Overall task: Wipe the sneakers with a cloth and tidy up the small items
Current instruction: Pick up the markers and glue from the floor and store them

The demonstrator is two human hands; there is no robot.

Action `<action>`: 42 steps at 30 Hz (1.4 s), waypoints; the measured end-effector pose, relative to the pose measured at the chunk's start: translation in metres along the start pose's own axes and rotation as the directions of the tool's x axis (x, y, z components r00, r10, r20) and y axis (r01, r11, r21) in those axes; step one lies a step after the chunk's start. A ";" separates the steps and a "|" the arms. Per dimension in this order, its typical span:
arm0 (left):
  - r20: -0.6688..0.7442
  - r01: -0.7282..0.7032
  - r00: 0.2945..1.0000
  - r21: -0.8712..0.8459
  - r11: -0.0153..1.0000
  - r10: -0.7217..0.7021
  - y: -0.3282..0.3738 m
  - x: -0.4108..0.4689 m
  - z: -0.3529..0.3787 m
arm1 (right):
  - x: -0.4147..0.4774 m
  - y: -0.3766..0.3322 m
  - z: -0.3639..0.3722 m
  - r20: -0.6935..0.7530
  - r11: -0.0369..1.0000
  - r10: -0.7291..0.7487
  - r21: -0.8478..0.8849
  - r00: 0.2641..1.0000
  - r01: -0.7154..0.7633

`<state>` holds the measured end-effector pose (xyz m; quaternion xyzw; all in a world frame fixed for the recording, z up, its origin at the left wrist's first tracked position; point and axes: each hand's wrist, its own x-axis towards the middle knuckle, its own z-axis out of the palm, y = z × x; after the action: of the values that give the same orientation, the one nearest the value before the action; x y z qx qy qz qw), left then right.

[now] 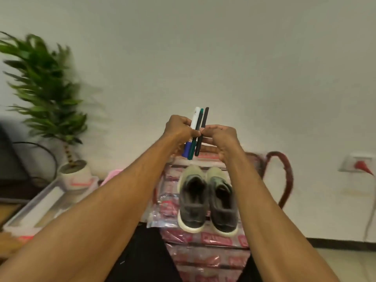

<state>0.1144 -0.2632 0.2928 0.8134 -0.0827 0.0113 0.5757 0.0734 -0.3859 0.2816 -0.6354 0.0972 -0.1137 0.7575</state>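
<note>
At 6 o'clock, a stack of plastic-wrapped packs (203, 239) carrying the pair of grey sneakers (193, 202), side by side and touching, toes toward 12. Above them at centre, left hand (180, 129) with fingers curled round a bundle of three pens (200, 119); right hand (223, 137) pinching, apparently, the black pen (205, 121) on the bundle's 3 o'clock side. Risk from here: a slackened grip while squaring the bundle, dropping a pen onto the sneakers or behind the stack. Held near upright, long axis 12 to 6, tops leaning slightly toward 1, blue end down.
</note>
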 end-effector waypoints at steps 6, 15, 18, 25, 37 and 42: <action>-0.097 0.071 0.993 0.003 0.997 -0.070 -0.035 -0.015 -0.086 | -0.005 0.023 0.091 0.130 0.996 0.089 -0.033 0.987 -0.085; -0.246 0.207 0.949 0.014 0.978 -0.198 -0.109 -0.049 -0.175 | -0.031 0.080 0.195 0.290 0.972 0.188 -0.193 0.938 -0.135; -0.276 0.262 0.927 -0.004 0.965 -0.253 -0.134 -0.065 -0.196 | -0.042 0.104 0.220 0.335 0.955 0.241 -0.248 0.911 -0.161; -0.333 0.355 0.872 -0.076 0.932 -0.359 -0.188 -0.104 -0.229 | -0.075 0.146 0.262 0.433 0.904 0.340 -0.395 0.835 -0.163; -0.347 0.514 0.770 -0.158 0.843 -0.535 -0.264 -0.155 -0.260 | -0.109 0.215 0.290 0.577 0.762 0.542 -0.644 0.611 -0.069; -0.365 0.552 0.697 -0.275 0.787 -0.617 -0.308 -0.196 -0.272 | -0.139 0.259 0.309 0.583 0.736 0.574 -0.675 0.575 -0.049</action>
<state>-0.0129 0.1152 0.0746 0.7291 0.3111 0.0033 0.6096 0.0437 -0.0108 0.0810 -0.7937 -0.0839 0.3452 0.4938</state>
